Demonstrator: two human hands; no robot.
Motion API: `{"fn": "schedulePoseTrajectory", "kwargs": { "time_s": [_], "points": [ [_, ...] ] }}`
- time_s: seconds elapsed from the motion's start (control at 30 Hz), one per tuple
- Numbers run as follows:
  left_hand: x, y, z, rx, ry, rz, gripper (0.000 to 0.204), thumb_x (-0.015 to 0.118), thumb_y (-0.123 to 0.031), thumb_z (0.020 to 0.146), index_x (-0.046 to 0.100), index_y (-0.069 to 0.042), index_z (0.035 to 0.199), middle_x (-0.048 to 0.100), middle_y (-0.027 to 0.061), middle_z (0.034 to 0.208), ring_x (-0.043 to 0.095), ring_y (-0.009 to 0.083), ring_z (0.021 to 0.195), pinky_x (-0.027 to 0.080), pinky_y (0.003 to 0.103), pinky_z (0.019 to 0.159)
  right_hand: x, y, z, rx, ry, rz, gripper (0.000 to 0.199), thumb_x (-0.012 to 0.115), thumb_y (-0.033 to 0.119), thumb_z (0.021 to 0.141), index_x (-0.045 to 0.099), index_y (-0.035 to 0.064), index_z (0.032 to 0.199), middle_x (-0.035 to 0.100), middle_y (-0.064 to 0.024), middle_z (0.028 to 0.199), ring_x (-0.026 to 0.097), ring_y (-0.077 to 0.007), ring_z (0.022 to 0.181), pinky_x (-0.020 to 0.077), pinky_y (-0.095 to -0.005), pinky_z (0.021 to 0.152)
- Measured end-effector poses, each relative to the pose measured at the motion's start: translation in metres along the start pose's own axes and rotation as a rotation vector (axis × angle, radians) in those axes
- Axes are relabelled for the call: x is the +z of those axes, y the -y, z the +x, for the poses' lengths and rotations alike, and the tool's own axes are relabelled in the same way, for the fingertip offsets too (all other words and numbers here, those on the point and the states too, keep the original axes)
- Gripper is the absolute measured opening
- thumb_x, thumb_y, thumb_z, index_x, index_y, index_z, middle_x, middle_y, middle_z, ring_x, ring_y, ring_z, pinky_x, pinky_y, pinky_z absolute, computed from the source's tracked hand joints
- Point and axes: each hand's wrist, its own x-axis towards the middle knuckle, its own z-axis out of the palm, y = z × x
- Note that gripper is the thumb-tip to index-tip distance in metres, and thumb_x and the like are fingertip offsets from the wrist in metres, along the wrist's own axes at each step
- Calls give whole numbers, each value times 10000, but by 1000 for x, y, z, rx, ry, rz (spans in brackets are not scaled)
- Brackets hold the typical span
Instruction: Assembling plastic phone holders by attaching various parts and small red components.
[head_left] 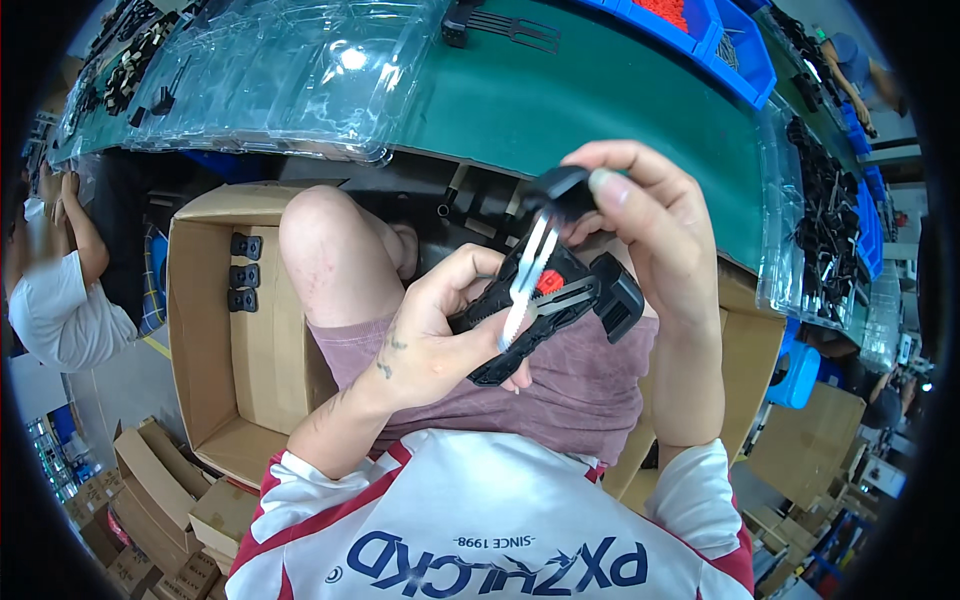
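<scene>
My left hand (430, 325) is closed round a black plastic housing (490, 372) above my lap. Inside the housing shows a small red piece (549, 281). A black block (620, 300) with toothed strips juts from the housing's right side, its strips lying partly inside. Between thumb and fingers, my right hand (655, 215) pinches a black-headed part (563, 192). Pale toothed prongs (533, 265) hang from that head, across the housing and near my left thumb. Whether they touch the housing I cannot tell.
Ahead lies a green worktable (480, 105) with a clear plastic tray (290, 70), a black pronged part (500, 30) and a blue bin (735, 50). A clear tray of black parts (825, 225) stands right. Left of my knee, a cardboard box (205, 330) holds black pieces. A person (70, 290) sits far left.
</scene>
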Motion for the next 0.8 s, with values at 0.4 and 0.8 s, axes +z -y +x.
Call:
{"fn": "schedulePoseTrajectory", "kwargs": {
  "time_s": [0.4,0.8],
  "points": [
    [-4,4,4,43,70,-282,214,508,23,884,431,38,1082,605,159,859,644,178,585,535,221,510,3,0,-1,35,118,-131,196,697,38,771,641,-10,953,643,-80,741,586,-86,637,457,-163,568],
    [-2,8,5,-25,-31,-71,167,557,-21,888,472,16,1027,604,97,773,633,138,543,522,197,496,0,-5,6,151,168,-111,272,702,67,754,622,-3,1004,620,-47,703,524,-62,592,373,-145,525]
  ]
}}
